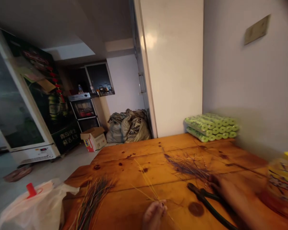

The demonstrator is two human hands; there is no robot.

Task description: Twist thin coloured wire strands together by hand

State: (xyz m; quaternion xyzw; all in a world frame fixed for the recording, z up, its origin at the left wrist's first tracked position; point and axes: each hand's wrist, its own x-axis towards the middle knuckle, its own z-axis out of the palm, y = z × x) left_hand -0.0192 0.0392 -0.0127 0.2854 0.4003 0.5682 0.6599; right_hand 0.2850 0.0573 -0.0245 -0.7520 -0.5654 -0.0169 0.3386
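My left hand (155,212) is at the bottom middle, its fingertips pinched on a few thin yellow wires (147,179) that fan out over the wooden table (124,191). At the right, my right hand (218,185) reaches to the near end of a loose bundle of dark and reddish wires (189,164). Its fingers are blurred, so its grip on them is unclear. Pliers with dark handles (206,201) lie just left of and partly under my right forearm. Another bundle of multicoloured wires (92,201) rests at the left of the table.
A white plastic bag with a red cap (31,190) stands at the lower left. Stacked green rolls (212,126) sit at the table's back right, by the wall. A yellow-lidded jar (283,182) is at the right edge. Sacks (129,126) and a cardboard box (93,139) are on the floor behind.
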